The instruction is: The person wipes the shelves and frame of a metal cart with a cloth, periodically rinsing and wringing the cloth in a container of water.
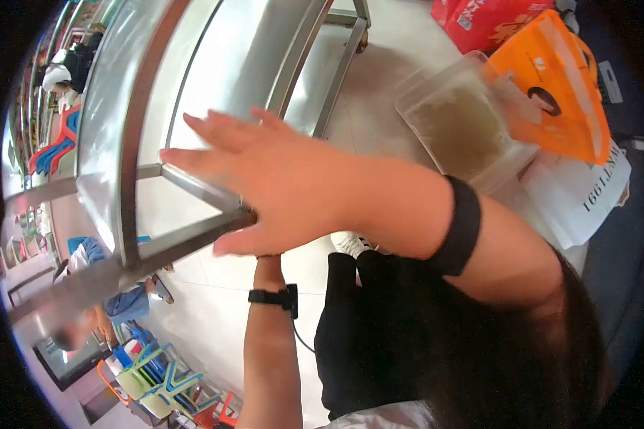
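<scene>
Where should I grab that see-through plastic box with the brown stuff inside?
Probably by the rim of the clear rectangular plastic box, one grip on each long edge, coming from the bare-floor side facing the steel table frame. The orange bag crowds its other side.

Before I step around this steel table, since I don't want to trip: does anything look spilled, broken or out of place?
Nothing looks spilled or broken. The only oddity is that a clear box, an orange bag and a red bag lie bunched together on the floor beside the table.
</scene>
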{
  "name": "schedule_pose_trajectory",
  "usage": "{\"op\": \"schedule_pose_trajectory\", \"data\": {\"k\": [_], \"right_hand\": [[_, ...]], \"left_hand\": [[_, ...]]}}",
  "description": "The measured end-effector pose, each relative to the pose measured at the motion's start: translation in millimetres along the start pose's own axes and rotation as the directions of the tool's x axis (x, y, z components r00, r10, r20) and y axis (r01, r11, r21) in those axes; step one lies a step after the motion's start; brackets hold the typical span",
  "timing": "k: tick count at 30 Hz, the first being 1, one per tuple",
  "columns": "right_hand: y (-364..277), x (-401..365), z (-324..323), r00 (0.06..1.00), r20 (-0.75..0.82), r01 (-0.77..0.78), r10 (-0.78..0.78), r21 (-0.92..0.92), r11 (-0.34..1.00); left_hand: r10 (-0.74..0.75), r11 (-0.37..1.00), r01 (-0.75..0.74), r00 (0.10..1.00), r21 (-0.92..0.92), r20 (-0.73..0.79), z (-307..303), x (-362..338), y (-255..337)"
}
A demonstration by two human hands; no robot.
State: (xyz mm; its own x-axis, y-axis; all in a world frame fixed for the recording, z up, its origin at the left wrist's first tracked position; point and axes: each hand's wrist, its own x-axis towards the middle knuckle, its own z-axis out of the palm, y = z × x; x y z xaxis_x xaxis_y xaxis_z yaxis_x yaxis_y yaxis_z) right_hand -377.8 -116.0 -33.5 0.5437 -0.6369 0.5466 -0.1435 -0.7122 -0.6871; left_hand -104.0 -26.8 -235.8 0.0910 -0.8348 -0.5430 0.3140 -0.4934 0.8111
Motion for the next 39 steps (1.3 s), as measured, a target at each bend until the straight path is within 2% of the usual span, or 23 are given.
{"op": "schedule_pose_trajectory", "data": {"k": [2,3,6,7,8,10,12,14,15,16,18,19,21,24,26,28,30,32,34,36,37,38,39], "right_hand": [[-38.4,10.0,6.2,0.998,-0.035,0.060,-0.057,0.090,0.994],[-56.1,14.7,8.7,0.998,-0.042,0.053,-0.048,0.139,0.989],[-90.0,30.6,16.3,0.995,-0.065,0.086,-0.075,0.195,0.977],[-95.1,35.6,17.6,0.997,-0.073,0.032,-0.010,0.296,0.955],[-101.4,42.2,19.4,0.996,-0.067,-0.021,0.051,0.394,0.919],[-110.9,52.8,26.1,0.941,-0.268,-0.133,0.206,0.266,0.955],[-97.0,68.8,30.2,0.927,-0.360,-0.041,0.107,0.189,0.981],[-106.4,80.9,30.0,0.936,-0.247,-0.161,0.252,0.338,0.927],[-99.6,87.5,40.0,0.922,-0.357,-0.114,0.151,0.122,0.986],[-100.7,94.7,42.1,0.935,-0.333,-0.086,0.121,0.118,0.989],[-101.5,99.4,36.6,0.926,-0.313,-0.210,0.211,0.037,0.977],[-106.6,104.4,34.1,0.937,-0.296,-0.185,0.187,0.034,0.982],[-110.5,109.1,22.8,0.889,-0.214,-0.424,0.405,-0.052,0.904],[-92.9,110.2,21.1,0.938,-0.230,-0.313,0.261,-0.232,0.921],[-97.1,105.5,16.0,0.923,-0.246,-0.358,0.296,-0.268,0.894],[-103.6,93.0,6.7,0.902,-0.273,-0.412,0.335,-0.307,0.858],[-108.2,81.1,-2.9,0.897,-0.305,-0.414,0.321,-0.321,0.852],[-117.2,72.1,-11.9,0.855,-0.341,-0.497,0.390,-0.327,0.804],[-113.3,58.4,-19.6,0.802,-0.383,-0.583,0.459,-0.331,0.742],[-94.1,41.1,-23.1,0.797,-0.586,-0.450,0.144,-0.418,0.790],[-91.2,35.3,-20.3,0.697,-0.697,-0.507,0.170,-0.310,0.805],[-91.2,32.4,-21.5,0.694,-0.698,-0.513,0.174,-0.311,0.800],[-92.2,29.9,-22.7,0.642,-0.678,-0.492,0.359,-0.005,0.871]], "left_hand": [[0.266,0.869,-0.206,0.961,0.450,-0.073,22.2,-7.6,8.1],[0.341,0.782,-0.246,0.938,0.573,-0.063,34.1,-12.0,12.6],[0.458,0.595,-0.265,0.888,0.759,-0.049,67.5,-25.0,25.6],[0.478,0.565,-0.266,0.877,0.781,-0.048,75.2,-30.3,30.3],[0.502,0.540,-0.266,0.863,0.798,-0.052,80.2,-36.8,35.8],[0.552,0.520,-0.266,0.830,0.812,-0.081,83.1,-54.9,47.3],[0.585,0.562,-0.256,0.795,0.786,-0.160,78.1,-74.8,58.5],[0.497,0.711,-0.215,0.827,0.670,-0.262,62.2,-104.0,66.8],[0.451,0.793,-0.219,0.837,0.568,-0.308,37.8,-97.0,49.1],[0.464,0.803,-0.232,0.821,0.549,-0.333,37.2,-109.8,56.3],[0.577,0.571,-0.048,0.734,0.820,-0.359,39.8,-134.7,66.8],[0.622,0.584,-0.069,0.679,0.809,-0.390,35.3,-142.9,68.3],[0.618,0.632,-0.043,0.630,0.773,-0.470,33.7,-153.9,74.2],[0.638,0.644,-0.018,0.565,0.765,-0.524,23.1,-162.5,76.7],[0.671,0.621,-0.021,0.530,0.784,-0.518,14.7,-164.3,85.3],[0.290,0.782,0.007,0.882,0.624,-0.372,4.3,-164.7,101.0],[0.369,0.760,-0.042,0.849,0.649,-0.378,3.8,-157.8,110.3],[0.560,0.686,-0.107,0.709,0.720,-0.429,10.6,-158.8,135.8],[0.538,0.697,-0.096,0.725,0.710,-0.430,8.5,-150.6,155.8],[0.768,0.558,-0.265,0.523,0.786,-0.369,11.6,-142.6,173.7],[0.769,0.546,-0.252,0.529,0.799,-0.359,16.9,-141.6,187.6],[0.768,0.534,-0.235,0.537,0.812,-0.350,24.1,-141.0,201.8],[0.803,0.515,-0.309,0.501,0.800,-0.323,31.2,-137.5,214.3]]}}
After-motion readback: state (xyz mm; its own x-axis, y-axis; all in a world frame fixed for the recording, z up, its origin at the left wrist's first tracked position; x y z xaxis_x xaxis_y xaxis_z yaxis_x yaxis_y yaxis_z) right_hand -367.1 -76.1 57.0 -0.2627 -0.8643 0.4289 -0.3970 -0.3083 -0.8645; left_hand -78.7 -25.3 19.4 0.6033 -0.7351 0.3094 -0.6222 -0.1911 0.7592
